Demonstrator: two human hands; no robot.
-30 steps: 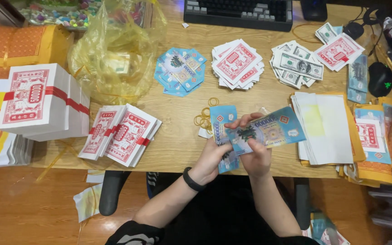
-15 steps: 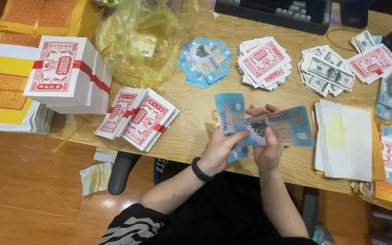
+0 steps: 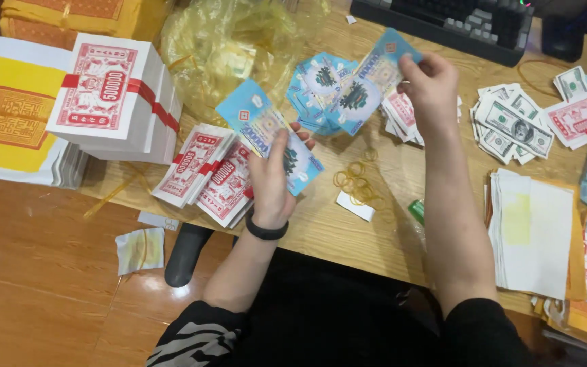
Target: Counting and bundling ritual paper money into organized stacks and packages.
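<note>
Hands now apart: right hand [image 3: 431, 83] pinching one blue note [image 3: 368, 81] above the blue fan pile [image 3: 314, 92], left hand [image 3: 271, 178] gripping the blue stack [image 3: 266, 132], earlier both together on the stack.

The blue notes [image 3: 273, 132] are thin printed paper with a light gloss. The desk [image 3: 348, 234] is smooth pale wood, and the floor [image 3: 49, 299] is shiny wood. The yellow bag [image 3: 232, 47] is clear, crinkled plastic. The rubber bands [image 3: 356, 185] look matt.
</note>
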